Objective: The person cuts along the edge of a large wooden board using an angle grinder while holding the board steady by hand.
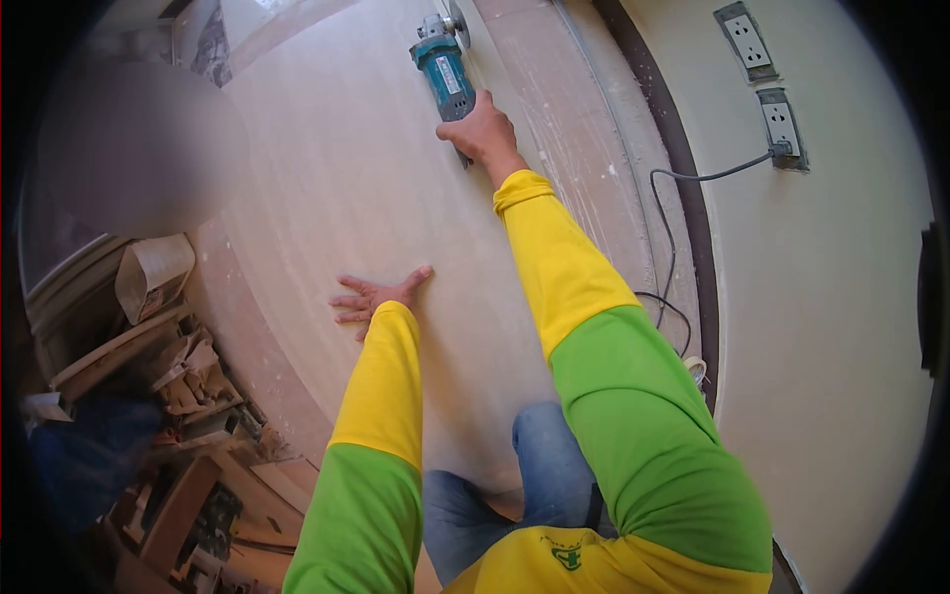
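Note:
A teal and black angle grinder (445, 74) lies at the top of a long pale board (297, 178), its disc at the far end beside the board's right edge. My right hand (482, 131), arm stretched forward, is wrapped round the rear of the grinder's body. Nearer to me, my left hand (374, 297) rests flat on the board with its fingers spread and nothing in it. My knees in blue jeans are at the board's near end.
Wall sockets (780, 124) at the right have a grey cable (708, 178) plugged in, which trails down to the floor. Wood scraps (198, 495), a white bucket (156, 272) and a blue bag (94, 460) lie at the left.

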The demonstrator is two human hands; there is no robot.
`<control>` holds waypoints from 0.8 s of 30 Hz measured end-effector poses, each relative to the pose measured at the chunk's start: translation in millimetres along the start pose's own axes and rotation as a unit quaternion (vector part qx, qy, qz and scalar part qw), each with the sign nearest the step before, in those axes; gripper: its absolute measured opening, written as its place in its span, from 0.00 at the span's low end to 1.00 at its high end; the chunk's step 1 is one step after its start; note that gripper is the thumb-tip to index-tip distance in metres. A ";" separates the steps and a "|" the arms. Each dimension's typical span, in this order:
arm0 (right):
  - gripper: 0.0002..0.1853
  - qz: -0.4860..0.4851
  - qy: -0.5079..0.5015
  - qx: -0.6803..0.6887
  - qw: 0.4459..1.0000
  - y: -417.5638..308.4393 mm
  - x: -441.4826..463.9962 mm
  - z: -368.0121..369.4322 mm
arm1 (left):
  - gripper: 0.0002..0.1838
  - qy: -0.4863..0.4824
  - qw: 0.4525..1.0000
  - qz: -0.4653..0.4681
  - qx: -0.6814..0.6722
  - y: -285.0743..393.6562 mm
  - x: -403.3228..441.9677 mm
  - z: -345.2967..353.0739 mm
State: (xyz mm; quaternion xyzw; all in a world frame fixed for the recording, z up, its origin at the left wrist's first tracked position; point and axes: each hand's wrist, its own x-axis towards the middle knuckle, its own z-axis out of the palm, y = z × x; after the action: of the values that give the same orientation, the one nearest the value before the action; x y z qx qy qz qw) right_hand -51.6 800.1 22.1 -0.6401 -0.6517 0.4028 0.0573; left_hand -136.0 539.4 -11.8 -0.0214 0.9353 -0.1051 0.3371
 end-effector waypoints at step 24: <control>0.43 -0.019 0.006 0.031 0.999 -13.0 29.2 1.0 | 0.95 0.029 0.998 0.020 -0.053 -8.4 7.4 9.5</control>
State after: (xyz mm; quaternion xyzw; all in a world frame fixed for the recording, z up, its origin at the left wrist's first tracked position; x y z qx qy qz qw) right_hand -67.5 827.2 16.3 -0.6276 -0.6506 0.4182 0.0890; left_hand -136.0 528.6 -21.8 -0.0175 0.9491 -0.0490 0.3106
